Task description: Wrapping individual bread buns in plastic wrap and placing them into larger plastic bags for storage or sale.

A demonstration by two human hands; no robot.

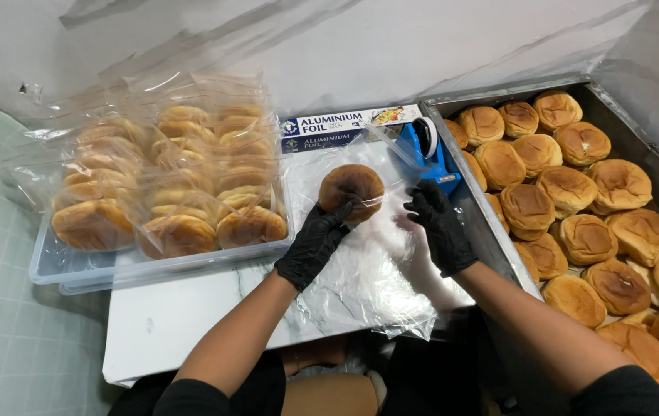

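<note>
Both my hands wear black gloves. My left hand point(312, 245) grips a clear plastic bag with one round brown bun point(352, 190) inside, held up over the white table. My right hand point(439, 225) pinches the open end of that same bag point(388, 202), just below a blue tape dispenser point(427, 151). A pile of empty clear bags point(376, 281) lies under both hands.
A metal tray point(491, 231) full of several unbagged buns point(568, 189) sits at the right. At the left a white tray point(98, 270) holds several bagged buns point(179, 181). A long foil box point(345, 123) lies at the back by the wall. Tiled floor shows at the left.
</note>
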